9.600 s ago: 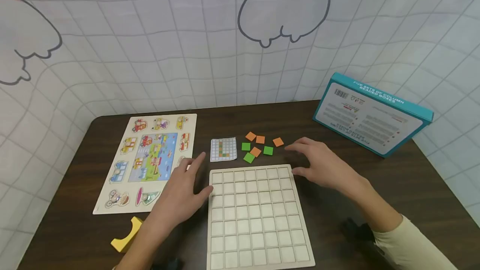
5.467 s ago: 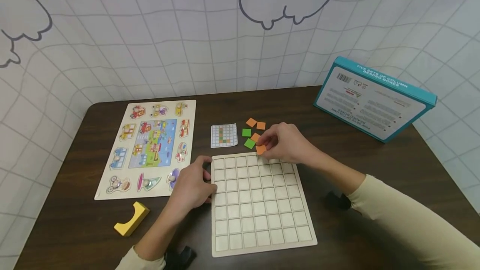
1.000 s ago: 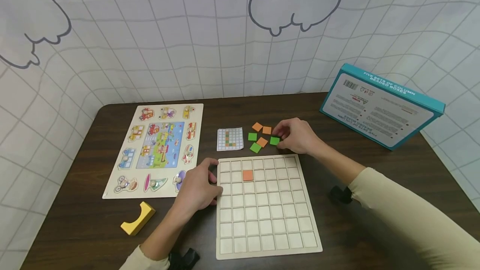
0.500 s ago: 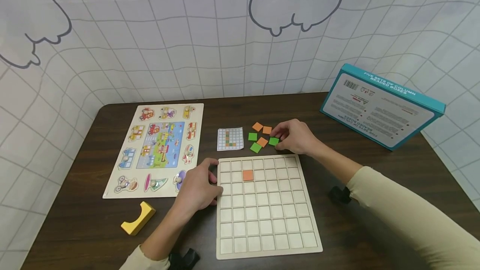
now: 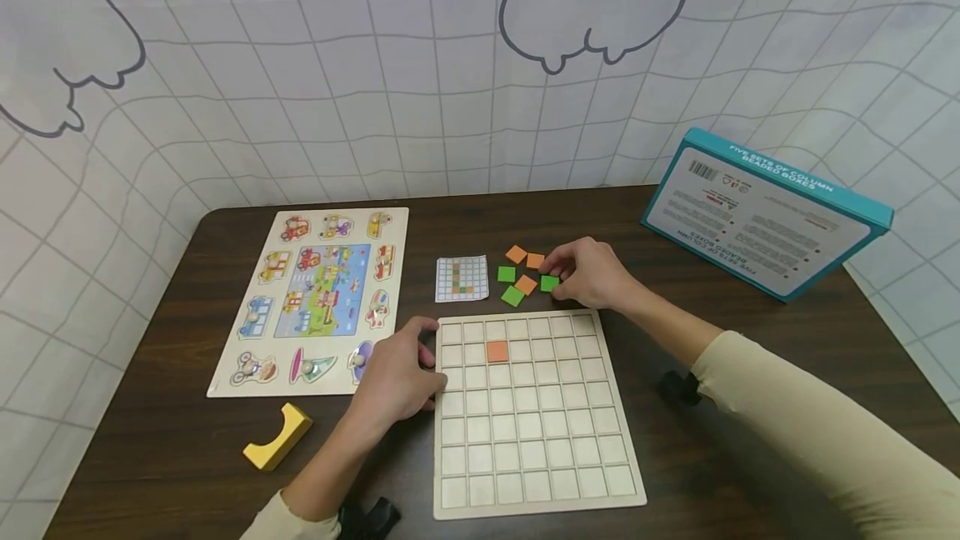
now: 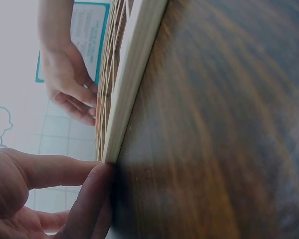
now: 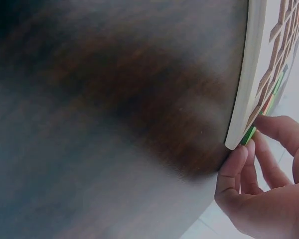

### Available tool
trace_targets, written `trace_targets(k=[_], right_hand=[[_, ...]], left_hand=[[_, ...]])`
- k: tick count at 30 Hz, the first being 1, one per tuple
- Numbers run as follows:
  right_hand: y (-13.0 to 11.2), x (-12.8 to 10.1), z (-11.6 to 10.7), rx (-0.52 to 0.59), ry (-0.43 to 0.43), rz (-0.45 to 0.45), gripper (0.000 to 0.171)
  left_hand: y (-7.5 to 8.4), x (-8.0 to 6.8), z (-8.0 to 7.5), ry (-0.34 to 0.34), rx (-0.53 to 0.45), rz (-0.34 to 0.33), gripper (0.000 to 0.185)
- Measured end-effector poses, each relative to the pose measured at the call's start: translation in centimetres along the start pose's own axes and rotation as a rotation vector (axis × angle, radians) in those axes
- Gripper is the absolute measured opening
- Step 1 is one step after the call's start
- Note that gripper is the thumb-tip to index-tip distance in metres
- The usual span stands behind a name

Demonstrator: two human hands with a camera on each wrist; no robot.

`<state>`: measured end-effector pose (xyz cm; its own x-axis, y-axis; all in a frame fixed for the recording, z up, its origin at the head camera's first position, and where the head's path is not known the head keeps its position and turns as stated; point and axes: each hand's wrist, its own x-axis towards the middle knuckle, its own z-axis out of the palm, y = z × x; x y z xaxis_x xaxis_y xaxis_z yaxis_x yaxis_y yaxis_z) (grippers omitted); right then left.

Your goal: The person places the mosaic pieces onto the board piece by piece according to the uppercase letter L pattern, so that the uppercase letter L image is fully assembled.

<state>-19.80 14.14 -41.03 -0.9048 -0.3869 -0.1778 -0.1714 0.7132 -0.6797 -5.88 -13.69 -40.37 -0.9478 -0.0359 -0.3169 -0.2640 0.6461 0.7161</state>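
A wooden grid board [image 5: 531, 419] lies flat in front of me, with an orange square tile [image 5: 497, 352] set in its second row, third column. My left hand [image 5: 395, 375] holds the board's left edge near the upper corner; thumb and fingertip meet at that edge in the left wrist view. Beyond the far edge, my right hand [image 5: 592, 273] pinches a green square tile [image 5: 549, 283], also seen as a green sliver between the fingertips in the right wrist view. Several loose orange and green tiles lie just left of it, among them a green tile [image 5: 513, 296] and an orange tile [image 5: 527, 284].
Left of the tiles lies a small printed grid card [image 5: 461, 278] with coloured squares. A vehicle peg puzzle [image 5: 262, 282] lies at the left, with a yellow arch block [image 5: 277, 438] nearer me. A teal box [image 5: 765, 215] stands at the back right.
The right hand carried an orange tile, which now sits in the board, then returned to the green tile. The left hand came to the board's edge. In the last second, hardly anything moved.
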Motion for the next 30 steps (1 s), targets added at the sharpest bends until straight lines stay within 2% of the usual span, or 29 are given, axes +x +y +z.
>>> trace_targets(k=[11,30], right_hand=[[0.04,0.21,-0.24,-0.042,-0.009,-0.021,0.03],[0.19,-0.62,-0.74,-0.005,0.014,-0.037,0.03]], left_hand=[[-0.15,0.03,0.03,-0.002,0.003,0.012,0.068],[0.08,-0.15,-0.06,-0.011,0.019,0.019,0.066]])
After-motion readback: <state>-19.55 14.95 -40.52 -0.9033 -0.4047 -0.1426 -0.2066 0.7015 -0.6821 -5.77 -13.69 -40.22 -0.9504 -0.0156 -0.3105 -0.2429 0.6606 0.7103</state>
